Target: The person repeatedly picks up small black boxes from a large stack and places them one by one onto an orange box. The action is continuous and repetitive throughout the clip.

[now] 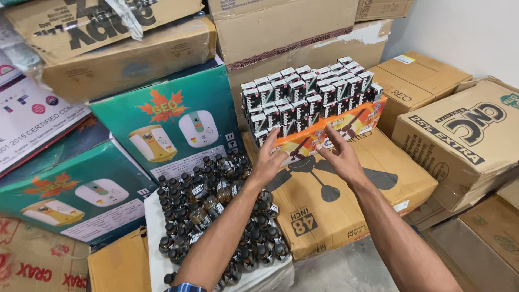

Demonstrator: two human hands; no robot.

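Storage room, pretty crammed. A plain white wall (pixel 465 32) runs down the right side, evenly lit, no harsh shadows. Brown cardboard cartons (pixel 432 81) are stacked right up against that wall, and more pile up to the left of it across the back. Well left of the wall sit green printed boxes (pixel 167 119). A patch of grey concrete floor (pixel 346 270) shows below.

Glossy printed card on the small black-and-white boxes (pixel 308 97) and their orange tray (pixel 330 130). Matt brown corrugated cardboard under them, the ceiling-fan carton (pixel 335 200). Shiny dark bottles (pixel 216 205) with smooth caps; slick green laminated cartons (pixel 167 119).
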